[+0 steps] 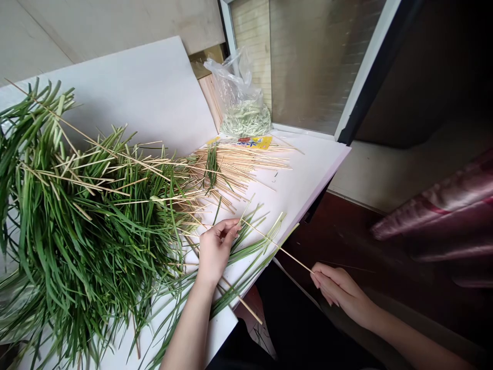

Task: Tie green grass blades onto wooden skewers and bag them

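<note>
Left hand (217, 249) pinching a green stem (247, 206), right hand (341, 289) gripping one end of a thin stick (287, 253).
Stick slants between both hands, crossing the table edge; far end at left fingertips, exact contact unclear. Loose green stalks (252, 252) under it on white table (308, 164). Big leafy heap (103, 246) to the left, some sticks on top; fanned pile of sticks (246, 167) behind left hand. Farther back, clear bag (235, 82) of pale green pieces, yellow wrapper (262, 142) in front. Maroon cloth (442, 210) far right.
</note>
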Tool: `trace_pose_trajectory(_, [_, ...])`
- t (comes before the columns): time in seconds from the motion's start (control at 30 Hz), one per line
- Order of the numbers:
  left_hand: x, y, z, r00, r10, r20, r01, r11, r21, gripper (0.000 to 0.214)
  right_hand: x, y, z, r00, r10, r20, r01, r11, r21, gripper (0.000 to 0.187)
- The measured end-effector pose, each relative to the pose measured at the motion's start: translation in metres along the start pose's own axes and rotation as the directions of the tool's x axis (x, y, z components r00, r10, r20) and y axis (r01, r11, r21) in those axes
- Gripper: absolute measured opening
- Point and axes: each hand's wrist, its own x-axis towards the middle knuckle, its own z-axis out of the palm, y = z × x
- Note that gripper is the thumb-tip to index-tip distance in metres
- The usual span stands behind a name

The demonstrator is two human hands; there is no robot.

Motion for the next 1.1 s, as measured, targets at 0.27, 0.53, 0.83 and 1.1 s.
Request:
trace_pose_trajectory(0.27, [-0.0009, 0.0004, 0.0002, 0.999, 0.034, -0.005, -0.034, 0.998, 0.043, 0.021, 0.0005, -0.0037, 0.0004, 1.0, 0.015, -0.001, -0.015, 1.0, -0.028, 0.045])
trace_pose_trajectory(0.53, [-0.0026, 0.0034, 0.0003, 0.99, 0.14, -0.032, -0.133, 0.979, 0.152, 0.018, -0.0003, -0.0049, 0.0006, 1.0, 0.007, 0.003, -0.007, 1.0, -0.028, 0.044])
trace_pose_trajectory(0.83, [-0.0044, 0.0036, 0.0, 0.978, 0.208, -0.03, -0.195, 0.953, 0.234, 0.018, 0.0008, -0.0096, 0.0005, 1.0, 0.027, 0.002, -0.027, 0.998, -0.051, 0.048])
trace_pose_trajectory(1.1, [-0.0034, 0.0047, -0.0009, 0.972, 0.234, 0.001, -0.228, 0.943, 0.243, 0.017, 0.0002, -0.0095, 0.0012, 1.0, 0.021, 0.006, -0.02, 0.999, -0.043, 0.047])
